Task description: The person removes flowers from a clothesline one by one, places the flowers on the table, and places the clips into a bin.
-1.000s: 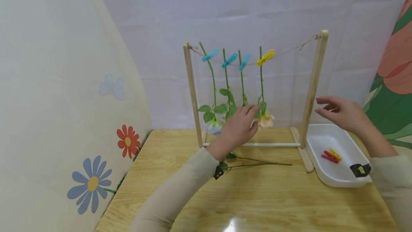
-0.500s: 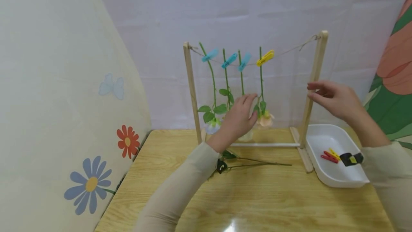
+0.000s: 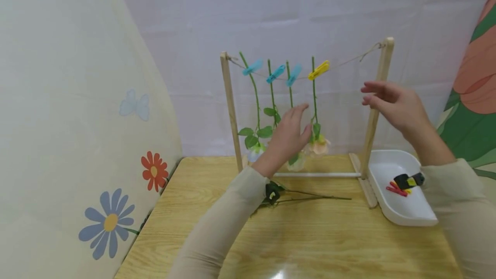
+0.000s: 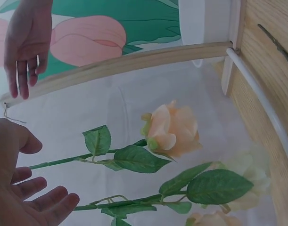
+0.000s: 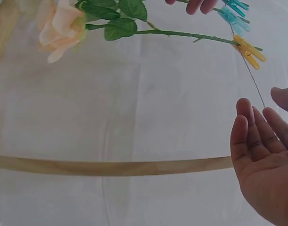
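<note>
My left hand [image 3: 287, 134] is rising toward twelve o'clock near flowers [image 3: 319, 146], my right hand [image 3: 399, 109] toward eleven; fingers loosely extended, empty.

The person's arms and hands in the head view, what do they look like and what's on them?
The left sleeve and right sleeve are long, plain and pale beige. The left hand and right hand wear no gloves. A small black device with a yellowish patch sits by the right wrist; a similar dark one shows by the left.

Flwrs [image 3: 319, 146] on line [image 3: 348, 60], tray [image 3: 391, 168] w/ pegs [image 3: 396, 190] R of frame [image 3: 372, 139].
</note>
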Demonstrator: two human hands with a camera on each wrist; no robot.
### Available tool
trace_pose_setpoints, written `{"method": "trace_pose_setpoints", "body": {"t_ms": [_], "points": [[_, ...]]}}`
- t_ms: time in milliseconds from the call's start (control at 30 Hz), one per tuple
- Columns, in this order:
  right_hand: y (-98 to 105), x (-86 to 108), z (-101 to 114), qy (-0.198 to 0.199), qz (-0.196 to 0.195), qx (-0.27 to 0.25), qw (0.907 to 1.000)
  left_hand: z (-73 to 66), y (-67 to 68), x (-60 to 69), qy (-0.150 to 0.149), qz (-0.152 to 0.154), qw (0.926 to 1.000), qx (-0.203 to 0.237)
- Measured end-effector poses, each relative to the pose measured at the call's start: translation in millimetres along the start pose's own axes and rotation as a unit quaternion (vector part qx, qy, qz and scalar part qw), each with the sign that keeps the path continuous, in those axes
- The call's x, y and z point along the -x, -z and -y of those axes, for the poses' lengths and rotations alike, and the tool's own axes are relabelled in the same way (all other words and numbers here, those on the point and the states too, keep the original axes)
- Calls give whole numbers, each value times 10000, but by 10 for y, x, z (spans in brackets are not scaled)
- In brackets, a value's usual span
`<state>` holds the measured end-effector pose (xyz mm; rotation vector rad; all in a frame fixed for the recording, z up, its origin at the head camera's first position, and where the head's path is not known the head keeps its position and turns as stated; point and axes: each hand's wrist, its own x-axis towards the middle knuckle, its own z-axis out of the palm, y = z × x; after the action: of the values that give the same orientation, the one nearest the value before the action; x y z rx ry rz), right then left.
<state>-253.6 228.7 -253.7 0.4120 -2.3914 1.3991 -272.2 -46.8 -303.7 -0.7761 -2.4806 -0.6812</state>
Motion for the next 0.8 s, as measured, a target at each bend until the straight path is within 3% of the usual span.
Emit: {"method": "trace_pose_setpoints", "body": {"t_ms": [467,800], "points": [[-125,-213,143,290,-399,-1066,9931,-95,13,-133,505,-143,9959,736],[-226,-332,266,551,-469,-2478,9661,-121,-13,-205,744,-174,9902,1167]]}}
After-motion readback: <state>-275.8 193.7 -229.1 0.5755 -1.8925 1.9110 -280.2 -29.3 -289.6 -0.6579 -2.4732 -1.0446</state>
